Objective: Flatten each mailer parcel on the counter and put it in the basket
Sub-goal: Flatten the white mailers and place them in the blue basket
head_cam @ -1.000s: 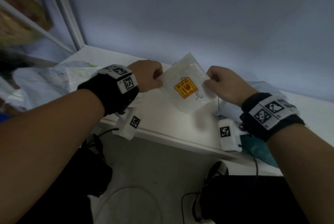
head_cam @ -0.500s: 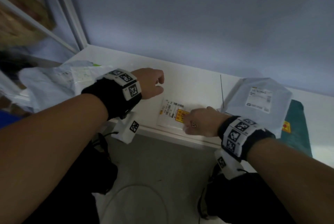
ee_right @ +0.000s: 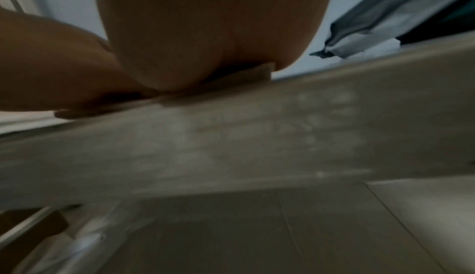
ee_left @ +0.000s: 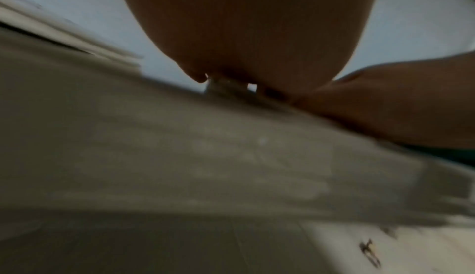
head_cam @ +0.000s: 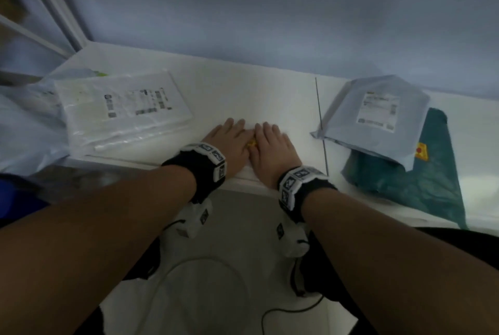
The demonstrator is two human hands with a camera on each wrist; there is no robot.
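A small white mailer lies on the white counter (head_cam: pixel 243 86) near its front edge. Both my hands cover it almost wholly, and only its orange label (head_cam: pixel 251 144) shows between them. My left hand (head_cam: pixel 229 138) and my right hand (head_cam: pixel 272 144) lie side by side, palms down, fingers straight, pressing on it. In the left wrist view my left palm (ee_left: pixel 257 34) bears down on the surface with the other hand beside it. The right wrist view shows my right palm (ee_right: pixel 205 34) doing the same. No basket is in view.
A large white mailer (head_cam: pixel 121 110) lies to the left, with pale plastic bags (head_cam: pixel 21 132) beyond it. To the right, a grey mailer (head_cam: pixel 378 115) rests on a teal one (head_cam: pixel 421 178). A wall stands behind the counter. Floor and cables lie below its front edge.
Both hands held the small mailer up in the air. The right hand then laid it on the counter, and now both hands press flat on it.
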